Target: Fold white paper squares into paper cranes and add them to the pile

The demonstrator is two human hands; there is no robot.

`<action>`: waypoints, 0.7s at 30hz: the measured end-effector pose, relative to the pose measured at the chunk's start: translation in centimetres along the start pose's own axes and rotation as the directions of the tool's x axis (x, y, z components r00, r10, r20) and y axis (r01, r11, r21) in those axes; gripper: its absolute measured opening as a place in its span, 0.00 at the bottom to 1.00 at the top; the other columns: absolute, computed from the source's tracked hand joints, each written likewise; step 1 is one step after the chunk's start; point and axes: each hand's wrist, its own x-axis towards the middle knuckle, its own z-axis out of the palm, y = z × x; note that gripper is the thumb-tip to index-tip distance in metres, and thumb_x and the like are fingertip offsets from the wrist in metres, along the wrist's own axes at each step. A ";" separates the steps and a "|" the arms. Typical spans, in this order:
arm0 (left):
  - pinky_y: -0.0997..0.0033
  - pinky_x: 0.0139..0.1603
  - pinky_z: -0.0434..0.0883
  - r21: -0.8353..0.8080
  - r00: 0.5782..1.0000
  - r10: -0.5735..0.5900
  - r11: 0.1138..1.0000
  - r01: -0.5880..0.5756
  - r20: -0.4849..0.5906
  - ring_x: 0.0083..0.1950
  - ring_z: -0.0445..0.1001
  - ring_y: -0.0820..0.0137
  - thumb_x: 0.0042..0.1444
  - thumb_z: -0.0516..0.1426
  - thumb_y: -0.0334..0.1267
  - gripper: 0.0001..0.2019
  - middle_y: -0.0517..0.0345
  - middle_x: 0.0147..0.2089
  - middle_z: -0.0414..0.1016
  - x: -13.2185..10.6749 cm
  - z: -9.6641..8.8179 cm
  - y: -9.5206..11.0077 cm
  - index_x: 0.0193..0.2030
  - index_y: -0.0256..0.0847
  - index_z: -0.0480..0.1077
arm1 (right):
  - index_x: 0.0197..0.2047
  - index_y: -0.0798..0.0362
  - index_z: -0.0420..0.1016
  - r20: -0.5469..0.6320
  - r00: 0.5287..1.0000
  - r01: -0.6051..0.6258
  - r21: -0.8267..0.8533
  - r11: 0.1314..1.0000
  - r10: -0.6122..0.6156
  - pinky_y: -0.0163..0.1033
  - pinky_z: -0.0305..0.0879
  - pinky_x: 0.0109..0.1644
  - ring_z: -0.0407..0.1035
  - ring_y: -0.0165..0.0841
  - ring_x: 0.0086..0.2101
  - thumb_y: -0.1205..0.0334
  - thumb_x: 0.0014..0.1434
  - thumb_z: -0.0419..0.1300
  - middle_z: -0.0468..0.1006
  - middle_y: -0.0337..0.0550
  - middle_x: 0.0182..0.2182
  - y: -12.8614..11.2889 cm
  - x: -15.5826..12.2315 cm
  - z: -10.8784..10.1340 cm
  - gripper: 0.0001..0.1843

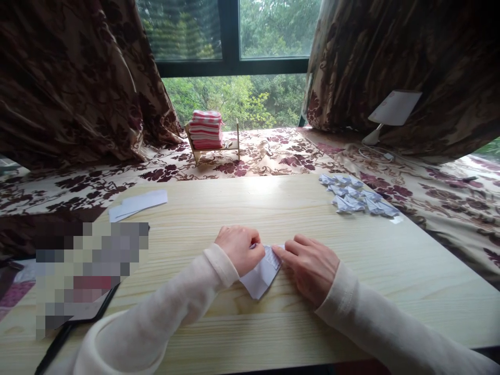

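Observation:
A partly folded sheet of white paper (259, 278) lies on the table in front of me, with a patch of printed or written marks on its upper right part. My left hand (240, 250) is closed, its thumb and curled fingers pinching the upper left edge. At the upper right edge, my right hand (312, 265) has its fingertips pressed together on the paper, the other fingers bent under. Both hands partly hide the folds. Several small folded paper pieces (353, 194) sit in a cluster at the table's back right.
White paper strips (142, 202) lie at the table's (219, 203) back left. A pixelated tablet-like device (89, 281) stands at the left edge. Behind are a small wooden rack (215, 148) with folded red-and-white cloths (207, 129), a lamp (395, 108) and floral curtains (78, 78).

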 end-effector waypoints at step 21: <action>0.72 0.33 0.63 -0.424 0.970 0.012 0.898 -0.118 -0.245 0.28 0.65 0.73 0.49 0.53 0.33 0.10 0.62 0.21 0.66 -1.2 -0.9 -2.1 0.19 0.38 0.66 | 0.25 0.56 0.72 -0.009 0.999 0.026 0.827 0.562 -0.033 0.35 0.63 0.36 0.66 0.29 0.31 0.63 0.56 0.57 0.71 0.42 0.28 4.4 6.5 0.4 0.10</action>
